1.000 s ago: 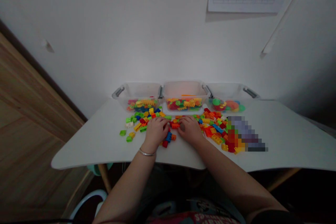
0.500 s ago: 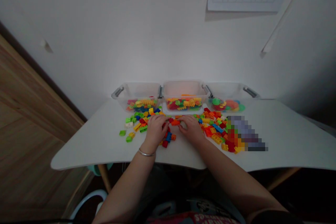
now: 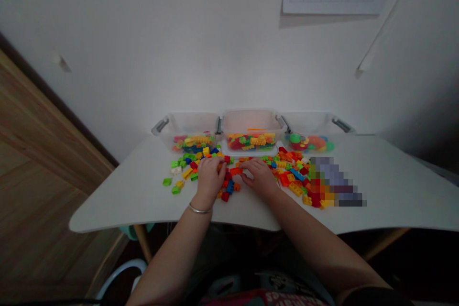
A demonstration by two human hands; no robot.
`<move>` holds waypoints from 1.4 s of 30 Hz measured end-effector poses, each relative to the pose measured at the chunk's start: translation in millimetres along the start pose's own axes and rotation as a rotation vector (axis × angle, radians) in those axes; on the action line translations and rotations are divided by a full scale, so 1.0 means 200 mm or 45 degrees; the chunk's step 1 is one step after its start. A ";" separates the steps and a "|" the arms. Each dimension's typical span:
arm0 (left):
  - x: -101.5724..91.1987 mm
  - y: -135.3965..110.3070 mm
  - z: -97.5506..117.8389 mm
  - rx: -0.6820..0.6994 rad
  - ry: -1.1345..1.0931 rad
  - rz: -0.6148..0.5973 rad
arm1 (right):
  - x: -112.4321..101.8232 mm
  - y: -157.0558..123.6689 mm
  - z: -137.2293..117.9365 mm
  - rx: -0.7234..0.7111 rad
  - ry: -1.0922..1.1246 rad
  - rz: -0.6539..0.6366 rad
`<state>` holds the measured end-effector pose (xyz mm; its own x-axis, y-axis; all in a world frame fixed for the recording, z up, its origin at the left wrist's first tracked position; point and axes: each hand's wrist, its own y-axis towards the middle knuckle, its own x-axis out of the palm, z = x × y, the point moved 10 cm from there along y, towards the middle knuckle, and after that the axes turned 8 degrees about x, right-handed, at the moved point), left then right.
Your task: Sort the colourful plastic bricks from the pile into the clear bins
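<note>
My right hand (image 3: 261, 178) has thumb and fingertips closed on the end of an orange-red toy building brick (image 3: 235, 171), just above the table's middle. To its left, my left hand (image 3: 209, 177), with a silver bangle at the wrist, is curled with thumb and fingers close together. A bit of orange shows between them, too small to make out. Past the left fingertips is a red brick (image 3: 227, 158). Below and between the hands lies a small group of red, blue and orange bricks, among them a blue brick (image 3: 230, 186).
Along the wall stand a left clear bin (image 3: 193, 122), a middle clear bin (image 3: 249, 118) and a right clear bin (image 3: 311, 122), with colourful pieces inside. Loose bricks spread over the white table (image 3: 122, 191) on both sides. A pixelated patch covers something at the right.
My left hand has drawn back slightly to the left, away from the orange-red brick, its fingers more curled. My right hand keeps that brick, shifted slightly left.
</note>
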<state>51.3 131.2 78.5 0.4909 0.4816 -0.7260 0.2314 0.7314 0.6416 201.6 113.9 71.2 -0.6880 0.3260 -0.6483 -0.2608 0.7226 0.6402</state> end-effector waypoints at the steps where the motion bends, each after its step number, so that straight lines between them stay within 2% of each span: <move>1: 0.00 0.00 0.00 0.002 0.009 0.000 | 0.00 0.00 0.01 0.028 0.003 0.015; 5: 0.00 0.00 0.01 -0.001 0.009 0.003 | -0.03 0.00 0.07 0.127 0.024 0.085; 11: 0.06 0.00 0.00 -0.005 -0.015 -0.137 | -0.09 0.01 0.16 0.270 0.034 0.230; 17: 0.11 -0.01 0.03 0.055 -0.019 -0.276 | -0.30 0.11 0.20 0.317 0.012 0.494; 23: 0.12 -0.01 0.04 0.084 -0.079 -0.275 | -0.51 0.33 0.23 0.409 -0.091 0.594; 26: 0.12 -0.01 0.05 0.102 -0.097 -0.286 | -0.54 0.46 0.26 0.413 -0.123 0.548; 31: 0.12 0.00 0.06 0.111 -0.097 -0.311 | -0.47 0.62 0.40 0.568 -0.179 0.364; 38: 0.12 0.00 0.06 0.124 -0.095 -0.301 | -0.37 0.64 0.50 0.821 -0.376 0.140; 42: 0.12 -0.01 0.06 0.127 -0.100 -0.310 | -0.35 0.65 0.53 0.868 -0.411 0.053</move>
<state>73.9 136.1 62.9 0.4731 0.2555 -0.8431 0.4303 0.7681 0.4742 287.0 249.3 155.1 -0.4280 0.4481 -0.7849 0.3104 0.8885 0.3380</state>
